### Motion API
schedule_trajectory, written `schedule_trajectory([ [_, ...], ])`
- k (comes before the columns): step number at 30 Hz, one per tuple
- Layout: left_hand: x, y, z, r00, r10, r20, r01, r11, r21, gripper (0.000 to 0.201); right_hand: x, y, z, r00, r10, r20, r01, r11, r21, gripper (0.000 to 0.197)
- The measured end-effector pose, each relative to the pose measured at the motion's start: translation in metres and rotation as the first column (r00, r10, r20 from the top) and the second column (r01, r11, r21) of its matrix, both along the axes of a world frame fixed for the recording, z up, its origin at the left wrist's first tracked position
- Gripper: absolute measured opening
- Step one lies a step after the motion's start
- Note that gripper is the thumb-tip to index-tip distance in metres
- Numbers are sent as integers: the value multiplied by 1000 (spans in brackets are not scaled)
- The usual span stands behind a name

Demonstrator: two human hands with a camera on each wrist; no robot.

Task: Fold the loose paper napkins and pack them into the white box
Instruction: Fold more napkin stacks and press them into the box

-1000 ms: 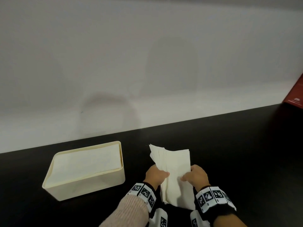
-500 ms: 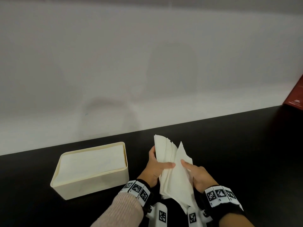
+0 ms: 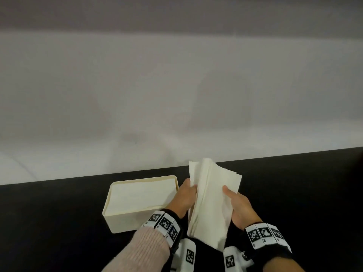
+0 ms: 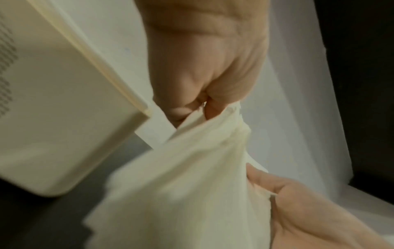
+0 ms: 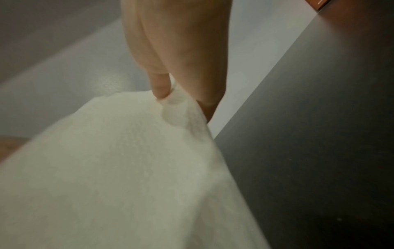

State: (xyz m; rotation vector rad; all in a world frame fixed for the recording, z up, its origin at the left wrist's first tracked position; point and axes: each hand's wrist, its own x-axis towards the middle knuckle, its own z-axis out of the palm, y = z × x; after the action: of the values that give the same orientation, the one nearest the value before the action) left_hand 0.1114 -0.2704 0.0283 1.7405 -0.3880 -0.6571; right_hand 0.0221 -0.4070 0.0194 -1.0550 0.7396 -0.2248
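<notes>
A stack of white paper napkins (image 3: 211,201) is held upright over the black table (image 3: 59,222), just right of the white box (image 3: 125,220). My left hand (image 3: 186,195) grips the stack's left edge, thumb and fingers pinching it (image 4: 213,107). My right hand (image 3: 238,205) holds the right side, thumb on the front sheet; in the right wrist view its fingertips (image 5: 162,91) pinch a napkin (image 5: 127,168). The box holds a flat layer of napkins reaching near its rim.
The table's far edge (image 3: 275,158) meets a pale floor beyond. A reddish-brown object (image 5: 319,5) sits at the table's far right, seen only in the right wrist view. Bare table surface lies left and right of the box and hands.
The view has shifted left, so box and hands sit further right. The napkin stack now stands taller, and my right hand has moved out to its right side.
</notes>
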Motion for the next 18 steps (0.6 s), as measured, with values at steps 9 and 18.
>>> schedule_trajectory([
  [9,2,49,29,996,83,-14,-84,985,-152,61,23,36,27,989,129,69,-122,988,-96,33],
  [18,3,75,34,996,36,84,-16,973,-231,33,52,81,44,871,491,1,-463,822,-332,59],
])
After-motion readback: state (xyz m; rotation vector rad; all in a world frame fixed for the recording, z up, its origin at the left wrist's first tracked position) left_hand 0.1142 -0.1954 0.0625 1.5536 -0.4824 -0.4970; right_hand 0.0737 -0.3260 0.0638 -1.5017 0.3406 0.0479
